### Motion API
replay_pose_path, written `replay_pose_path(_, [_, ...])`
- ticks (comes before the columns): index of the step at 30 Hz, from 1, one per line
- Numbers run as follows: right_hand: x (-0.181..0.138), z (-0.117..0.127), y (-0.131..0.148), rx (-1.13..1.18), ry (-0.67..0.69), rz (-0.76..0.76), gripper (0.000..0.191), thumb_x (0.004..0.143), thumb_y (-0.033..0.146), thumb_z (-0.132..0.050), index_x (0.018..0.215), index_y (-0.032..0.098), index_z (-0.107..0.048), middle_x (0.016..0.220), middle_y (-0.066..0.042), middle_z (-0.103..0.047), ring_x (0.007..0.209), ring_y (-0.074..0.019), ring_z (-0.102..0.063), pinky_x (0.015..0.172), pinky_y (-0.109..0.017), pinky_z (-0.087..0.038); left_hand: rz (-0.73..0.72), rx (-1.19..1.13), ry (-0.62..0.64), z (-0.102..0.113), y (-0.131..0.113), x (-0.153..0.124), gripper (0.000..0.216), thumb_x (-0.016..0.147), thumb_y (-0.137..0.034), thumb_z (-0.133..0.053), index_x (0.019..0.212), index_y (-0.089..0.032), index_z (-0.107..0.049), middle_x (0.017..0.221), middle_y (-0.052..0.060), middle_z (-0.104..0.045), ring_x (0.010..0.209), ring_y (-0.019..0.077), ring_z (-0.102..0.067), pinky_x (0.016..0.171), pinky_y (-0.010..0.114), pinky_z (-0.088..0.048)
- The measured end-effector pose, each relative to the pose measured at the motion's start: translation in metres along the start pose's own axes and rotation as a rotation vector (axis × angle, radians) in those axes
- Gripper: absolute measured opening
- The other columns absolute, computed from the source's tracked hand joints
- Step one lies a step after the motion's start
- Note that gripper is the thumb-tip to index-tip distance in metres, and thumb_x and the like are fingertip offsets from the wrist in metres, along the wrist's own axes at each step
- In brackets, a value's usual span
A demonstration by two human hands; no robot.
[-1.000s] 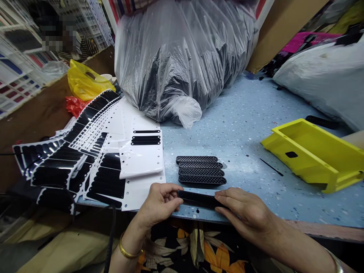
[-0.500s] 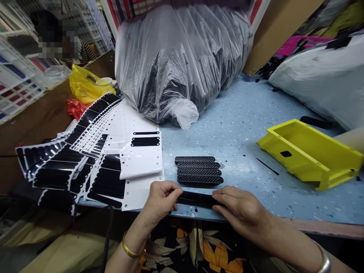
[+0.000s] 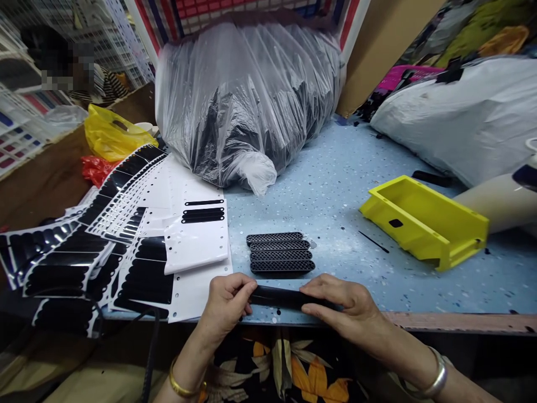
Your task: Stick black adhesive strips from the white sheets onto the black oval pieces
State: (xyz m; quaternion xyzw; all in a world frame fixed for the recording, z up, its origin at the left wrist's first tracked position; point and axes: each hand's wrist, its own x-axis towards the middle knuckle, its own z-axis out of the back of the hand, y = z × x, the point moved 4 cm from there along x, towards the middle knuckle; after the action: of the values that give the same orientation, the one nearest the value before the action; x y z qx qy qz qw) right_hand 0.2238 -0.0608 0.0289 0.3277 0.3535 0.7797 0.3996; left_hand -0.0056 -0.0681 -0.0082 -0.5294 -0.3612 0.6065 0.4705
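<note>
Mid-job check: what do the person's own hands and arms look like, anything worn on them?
The left hand and right hand are ungloved. A gold-coloured bangle circles the left arm, a silver-coloured bangle the right. No sleeves show.

Workshop, small-goods type: blue speckled worktable (image 3: 331, 207); sheets of black die-cut strips (image 3: 146, 268); four black lattice-faced bars (image 3: 281, 255); yellow plastic bin (image 3: 413, 238); bulging clear plastic sack (image 3: 251, 101) of dark goods; large white sack (image 3: 457, 117).
</note>
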Motion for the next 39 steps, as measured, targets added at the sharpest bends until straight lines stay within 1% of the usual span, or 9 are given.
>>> replay_pose_path(2, [-0.003, -0.002, -0.001, 0.000, -0.012, 0.004, 0.015, 0.089, 0.023, -0.066, 0.098, 0.024, -0.078, 0.086, -0.005, -0.074, 0.079, -0.0172, -0.071, 0.068, -0.027, -0.061, -0.006, 0.007, 0.001, 0.000, 0.001, 0.000, 0.026, 0.074, -0.041, -0.066, 0.068, -0.015, -0.071, 0.041, -0.003, -0.056, 0.036, 0.0104, -0.055, 0.037, 0.017, -0.042])
replay_pose_path(5, [-0.008, -0.004, 0.001, -0.033, -0.064, 0.073, 0.020, 0.091, 0.020, -0.063, 0.106, 0.025, -0.076, 0.088, -0.004, -0.073, 0.079, -0.0169, -0.070, 0.068, -0.027, -0.061, -0.007, 0.016, 0.005, 0.000, 0.002, 0.000, 0.027, 0.074, -0.041, -0.066, 0.069, -0.015, -0.071, 0.043, -0.002, -0.056, 0.037, 0.0105, -0.056, 0.037, 0.016, -0.042])
replay_pose_path(9, [-0.013, -0.006, 0.011, -0.119, -0.121, 0.181, 0.033, 0.092, 0.012, -0.057, 0.122, 0.024, -0.067, 0.093, -0.006, -0.072, 0.083, -0.0186, -0.069, 0.072, -0.032, -0.061, -0.011, 0.029, 0.004, 0.001, 0.002, 0.000, 0.027, 0.075, -0.041, -0.066, 0.069, -0.015, -0.071, 0.043, -0.002, -0.056, 0.037, 0.0106, -0.057, 0.037, 0.015, -0.042])
replay_pose_path(14, [-0.017, -0.004, 0.021, -0.187, -0.118, 0.225, 0.043, 0.093, 0.007, -0.051, 0.133, 0.024, -0.056, 0.101, -0.008, -0.070, 0.091, -0.0199, -0.068, 0.079, -0.037, -0.062, -0.014, 0.032, 0.011, 0.001, -0.001, -0.001, 0.027, 0.074, -0.041, -0.068, 0.069, -0.015, -0.070, 0.047, -0.002, -0.057, 0.040, 0.0114, -0.060, 0.037, 0.016, -0.044])
replay_pose_path(17, [-0.020, -0.005, 0.018, -0.188, -0.123, 0.204, 0.043, 0.094, 0.007, -0.049, 0.133, 0.024, -0.055, 0.105, -0.008, -0.070, 0.096, -0.0209, -0.069, 0.084, -0.039, -0.062, -0.019, 0.039, 0.019, 0.002, -0.001, 0.000, 0.027, 0.075, -0.041, -0.068, 0.069, -0.015, -0.070, 0.047, -0.002, -0.058, 0.040, 0.0116, -0.060, 0.037, 0.016, -0.046])
replay_pose_path(21, [-0.021, -0.006, 0.012, -0.176, -0.132, 0.155, 0.040, 0.095, 0.010, -0.047, 0.129, 0.026, -0.059, 0.101, -0.007, -0.072, 0.095, -0.0218, -0.070, 0.083, -0.038, -0.064, -0.029, 0.045, 0.017, 0.002, 0.001, 0.000, 0.026, 0.074, -0.041, -0.070, 0.069, -0.015, -0.071, 0.046, -0.003, -0.057, 0.039, 0.0120, -0.060, 0.036, 0.016, -0.046])
replay_pose_path(30, [-0.024, -0.003, 0.015, -0.144, -0.129, 0.201, 0.046, 0.093, 0.005, -0.048, 0.136, 0.023, -0.053, 0.109, -0.007, -0.069, 0.102, -0.0206, -0.066, 0.092, -0.040, -0.059, -0.009, 0.028, 0.008, 0.002, -0.001, -0.001, 0.027, 0.072, -0.042, -0.071, 0.068, -0.015, -0.072, 0.043, -0.002, -0.057, 0.037, 0.0119, -0.059, 0.036, 0.016, -0.045])
replay_pose_path(34, [-0.024, -0.004, 0.012, -0.096, -0.088, 0.157, 0.042, 0.095, 0.007, -0.048, 0.133, 0.023, -0.056, 0.107, -0.007, -0.068, 0.103, -0.0202, -0.065, 0.090, -0.039, -0.059, -0.003, 0.027, 0.009, 0.002, -0.002, -0.001, 0.026, 0.071, -0.041, -0.071, 0.068, -0.015, -0.072, 0.042, -0.002, -0.057, 0.038, 0.0116, -0.059, 0.037, 0.016, -0.045])
replay_pose_path(39, [-0.026, -0.001, 0.009, -0.074, -0.093, 0.119, 0.038, 0.096, 0.011, -0.049, 0.130, 0.022, -0.059, 0.108, -0.009, -0.069, 0.102, -0.0206, -0.066, 0.090, -0.040, -0.059, -0.010, 0.028, -0.003, 0.002, -0.002, -0.002, 0.027, 0.070, -0.042, -0.071, 0.067, -0.015, -0.072, 0.044, -0.002, -0.058, 0.038, 0.0122, -0.060, 0.036, 0.016, -0.045])
